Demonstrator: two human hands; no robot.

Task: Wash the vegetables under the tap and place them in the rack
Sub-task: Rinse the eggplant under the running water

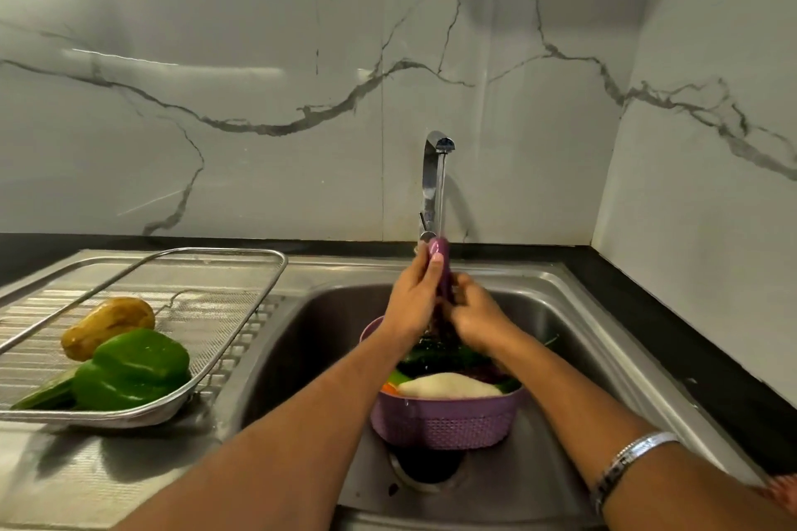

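Both hands, left hand [412,300] and right hand [474,313], grip a purple vegetable [442,272], probably an aubergine, upright under the tap [435,177]. The rack [241,341] at nine o'clock holds a potato [108,325] and green pepper [133,369].

Rack [241,317] left of sink [573,315]; basket [448,423] in sink, probably below tap [433,177].

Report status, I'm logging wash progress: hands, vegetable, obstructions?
Left hand and right hand grip purple eggplant upright under running tap. Potato and green pepper in rack. Nothing blocking.
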